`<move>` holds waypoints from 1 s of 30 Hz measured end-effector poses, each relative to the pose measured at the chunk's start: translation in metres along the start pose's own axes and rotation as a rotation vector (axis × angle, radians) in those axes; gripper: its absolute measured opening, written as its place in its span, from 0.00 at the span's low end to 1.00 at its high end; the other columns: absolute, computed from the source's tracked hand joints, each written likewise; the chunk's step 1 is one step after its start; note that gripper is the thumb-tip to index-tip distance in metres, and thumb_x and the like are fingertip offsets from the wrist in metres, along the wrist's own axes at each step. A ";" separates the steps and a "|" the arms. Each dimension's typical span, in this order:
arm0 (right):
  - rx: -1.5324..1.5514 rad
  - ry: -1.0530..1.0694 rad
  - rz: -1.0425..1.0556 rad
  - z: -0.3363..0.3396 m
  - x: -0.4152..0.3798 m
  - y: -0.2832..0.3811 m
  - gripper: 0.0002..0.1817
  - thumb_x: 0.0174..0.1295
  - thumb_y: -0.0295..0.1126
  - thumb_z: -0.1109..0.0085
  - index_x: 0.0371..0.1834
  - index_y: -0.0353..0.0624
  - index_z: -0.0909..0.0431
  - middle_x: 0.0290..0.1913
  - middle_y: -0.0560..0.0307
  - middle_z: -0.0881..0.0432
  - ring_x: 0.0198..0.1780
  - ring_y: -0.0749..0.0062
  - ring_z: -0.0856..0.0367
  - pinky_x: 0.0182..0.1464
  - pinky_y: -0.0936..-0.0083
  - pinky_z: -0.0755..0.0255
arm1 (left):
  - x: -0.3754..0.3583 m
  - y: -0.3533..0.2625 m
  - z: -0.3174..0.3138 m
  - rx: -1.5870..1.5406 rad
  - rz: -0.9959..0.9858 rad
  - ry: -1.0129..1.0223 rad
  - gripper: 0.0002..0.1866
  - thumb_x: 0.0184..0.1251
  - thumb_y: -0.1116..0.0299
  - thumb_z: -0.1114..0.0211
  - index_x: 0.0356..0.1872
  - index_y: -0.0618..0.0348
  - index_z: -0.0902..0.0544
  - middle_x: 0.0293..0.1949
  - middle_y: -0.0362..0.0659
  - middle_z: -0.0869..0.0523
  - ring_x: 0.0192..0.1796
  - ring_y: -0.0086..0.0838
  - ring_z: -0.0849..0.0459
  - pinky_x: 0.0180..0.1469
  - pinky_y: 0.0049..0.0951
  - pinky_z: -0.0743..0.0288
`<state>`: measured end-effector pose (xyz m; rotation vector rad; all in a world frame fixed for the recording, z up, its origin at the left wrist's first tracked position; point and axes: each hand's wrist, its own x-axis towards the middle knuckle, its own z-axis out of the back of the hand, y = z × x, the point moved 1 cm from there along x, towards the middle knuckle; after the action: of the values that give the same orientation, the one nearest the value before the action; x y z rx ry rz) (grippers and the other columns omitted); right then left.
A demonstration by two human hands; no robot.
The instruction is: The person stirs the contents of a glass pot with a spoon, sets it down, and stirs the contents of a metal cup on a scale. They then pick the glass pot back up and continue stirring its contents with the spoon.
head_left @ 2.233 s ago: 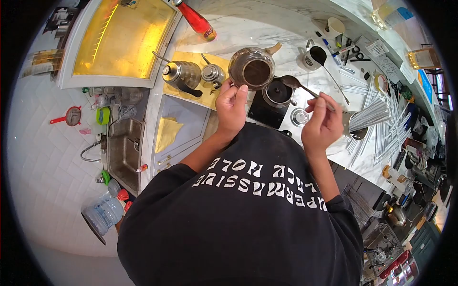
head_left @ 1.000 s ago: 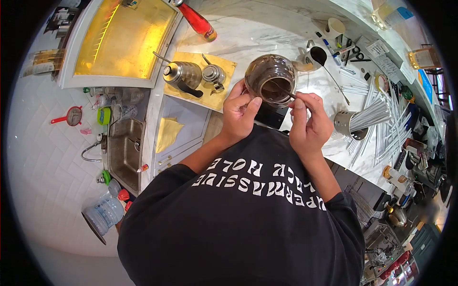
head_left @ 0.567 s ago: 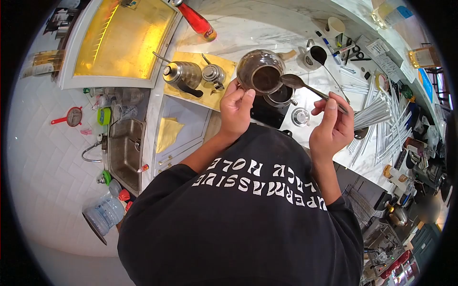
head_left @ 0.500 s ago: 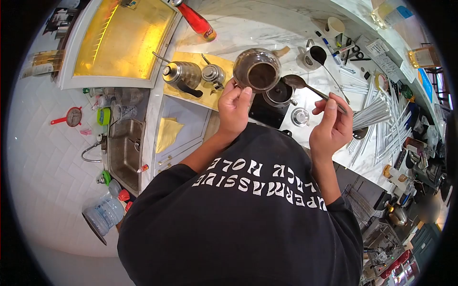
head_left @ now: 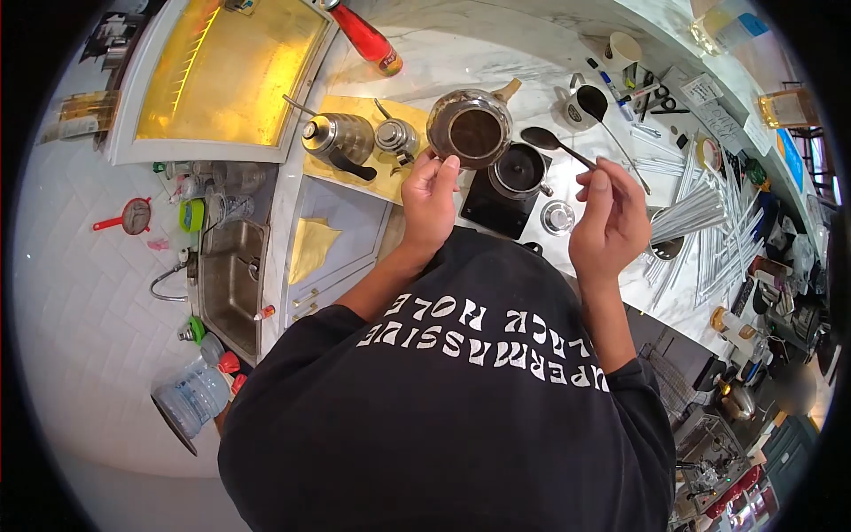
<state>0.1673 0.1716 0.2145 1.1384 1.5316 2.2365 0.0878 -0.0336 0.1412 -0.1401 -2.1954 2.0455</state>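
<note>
My left hand [head_left: 431, 200] is closed around a glass coffee server [head_left: 441, 124] with a wooden handle, tilted so its round mouth faces me; a dark brown inside shows through it. In my right hand [head_left: 610, 217], fingers pinch the handle of a dark spoon [head_left: 541, 137], whose bowl hovers just right of the server. Below the two, a small open metal pot [head_left: 517, 170] with dark contents stands on a black scale [head_left: 493, 213]. A round metal lid [head_left: 558, 217] lies right of that pot.
A gooseneck kettle [head_left: 341, 139] and a small metal pot [head_left: 396, 136] stand on a yellow cloth at left. A red bottle [head_left: 370, 44] lies behind. To the right are a cup [head_left: 580, 111] with a ladle, pens, scissors and many wrapped straws [head_left: 691, 217]. A sink [head_left: 234, 293] is far left.
The server has shifted slightly left and its mouth has turned more towards me. The spoon has moved a little up and left, with my right hand moving slightly left.
</note>
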 end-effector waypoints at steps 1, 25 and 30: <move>0.060 0.013 -0.052 -0.006 0.007 0.010 0.08 0.72 0.19 0.36 0.52 0.34 0.15 0.34 0.52 0.10 0.35 0.74 0.12 0.40 0.79 0.22 | 0.000 -0.005 -0.005 -0.013 0.023 0.004 0.15 0.84 0.69 0.38 0.33 0.67 0.16 0.48 0.43 0.16 0.44 0.20 0.20 0.46 0.24 0.28; -0.120 0.159 -0.577 0.034 -0.041 -0.076 0.16 0.75 0.35 0.34 0.59 0.37 0.16 0.38 0.54 0.11 0.41 0.74 0.14 0.45 0.74 0.23 | 0.125 0.097 -0.031 -0.040 0.419 -0.028 0.18 0.82 0.56 0.36 0.32 0.58 0.17 0.35 0.40 0.13 0.42 0.26 0.14 0.50 0.32 0.18; -0.052 0.070 -0.684 0.045 -0.043 -0.100 0.25 0.76 0.38 0.34 0.68 0.32 0.24 0.43 0.52 0.12 0.41 0.75 0.16 0.45 0.75 0.23 | 0.140 0.136 -0.042 0.038 0.420 -0.027 0.20 0.79 0.55 0.34 0.30 0.61 0.14 0.32 0.42 0.11 0.38 0.26 0.15 0.46 0.31 0.22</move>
<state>0.2024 0.2239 0.1156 0.4168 1.5645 1.8342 -0.0471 0.0405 0.0132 -0.6211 -2.2952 2.3000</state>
